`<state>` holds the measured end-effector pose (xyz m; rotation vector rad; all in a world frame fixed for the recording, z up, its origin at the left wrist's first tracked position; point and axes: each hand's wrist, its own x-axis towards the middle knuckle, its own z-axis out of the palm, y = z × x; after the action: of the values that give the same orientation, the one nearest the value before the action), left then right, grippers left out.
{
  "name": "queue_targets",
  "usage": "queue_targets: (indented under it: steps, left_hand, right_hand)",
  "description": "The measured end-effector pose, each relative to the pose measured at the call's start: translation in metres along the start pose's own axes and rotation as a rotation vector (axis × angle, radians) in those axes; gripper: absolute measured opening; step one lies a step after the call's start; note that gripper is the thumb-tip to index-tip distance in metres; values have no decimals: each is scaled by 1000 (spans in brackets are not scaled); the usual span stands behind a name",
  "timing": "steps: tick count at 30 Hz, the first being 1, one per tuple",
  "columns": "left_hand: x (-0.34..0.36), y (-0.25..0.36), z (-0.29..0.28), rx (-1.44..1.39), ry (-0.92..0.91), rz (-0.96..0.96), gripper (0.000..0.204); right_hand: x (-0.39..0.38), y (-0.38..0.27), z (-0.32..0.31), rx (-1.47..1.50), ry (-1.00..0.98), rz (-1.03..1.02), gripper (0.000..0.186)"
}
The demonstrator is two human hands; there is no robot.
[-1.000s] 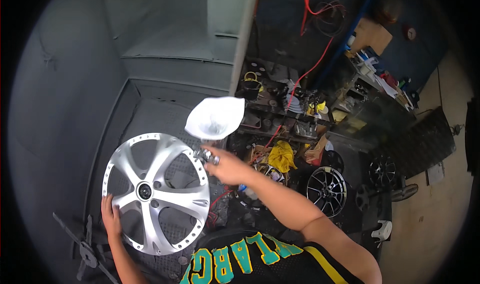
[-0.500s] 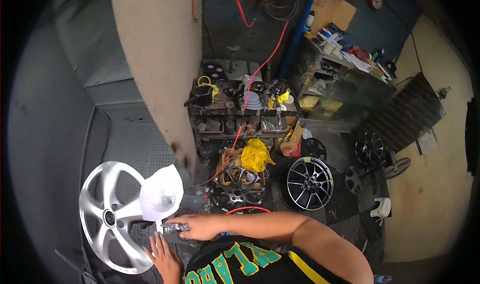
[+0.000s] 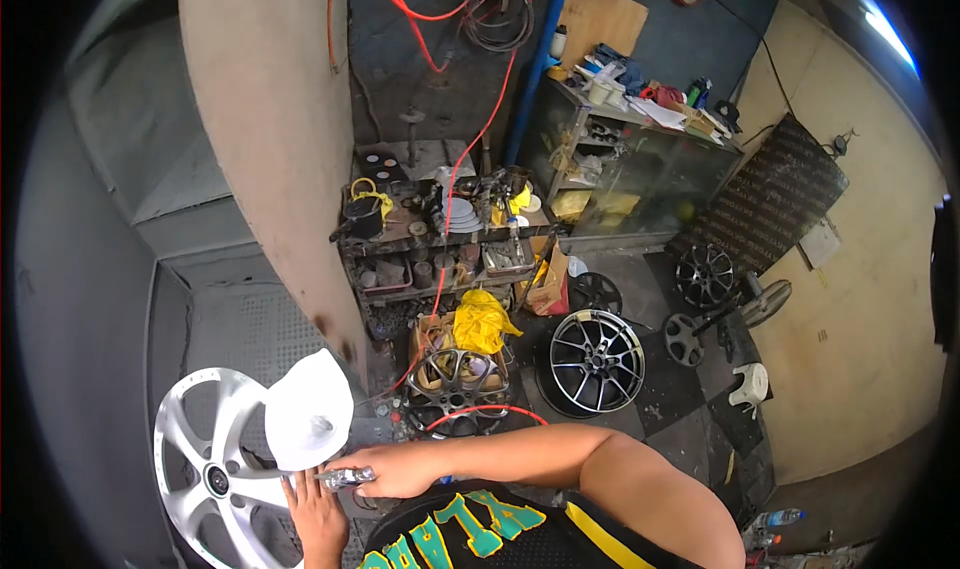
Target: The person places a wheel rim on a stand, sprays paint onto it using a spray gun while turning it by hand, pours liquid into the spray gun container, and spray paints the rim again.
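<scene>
My right hand (image 3: 388,469) grips a metal spray gun (image 3: 345,476) topped by a white cone-shaped cup or paper funnel (image 3: 308,409). Just left of the gun, my left hand (image 3: 315,509) has its fingers stretched out at the right side of a silver five-spoke wheel (image 3: 240,511); whether the fingertips touch wheel or gun is unclear. The wheel has a dark center cap (image 3: 217,481) and lies at the lower left, its right edge partly hidden behind the cup and my hand.
A cluttered shelf (image 3: 410,239) and a box with yellow cloth (image 3: 480,324) stand ahead, crossed by red hoses (image 3: 500,99). Right are a black wheel (image 3: 595,362), white stool (image 3: 750,387) and glass-door cabinet (image 3: 640,199). A beige partition (image 3: 250,149) borders the grey booth (image 3: 90,349).
The view has turned toward the cluttered shop. My left hand has moved from the wheel's left rim to beside the spray gun. The gun and cup appear lower and farther left.
</scene>
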<state>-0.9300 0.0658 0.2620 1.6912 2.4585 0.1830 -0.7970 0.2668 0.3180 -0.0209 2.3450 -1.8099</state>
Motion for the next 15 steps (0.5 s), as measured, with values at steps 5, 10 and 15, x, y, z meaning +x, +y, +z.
queue_targets:
  steps: [5, 10, 15]
  left_hand:
    - [-20, -21, 7, 69, 4, 57, 49]
    - [-62, -59, 5, 147, -42, 228, 50]
    - [-90, -102, 0, 171, -91, 339, 62]
  right_hand:
    - [19, 0, 6, -56, -13, -17, 58]
    - [61, -16, 2, 73, -298, 270, 58]
    - [106, -56, 8, 157, -405, 495, 61]
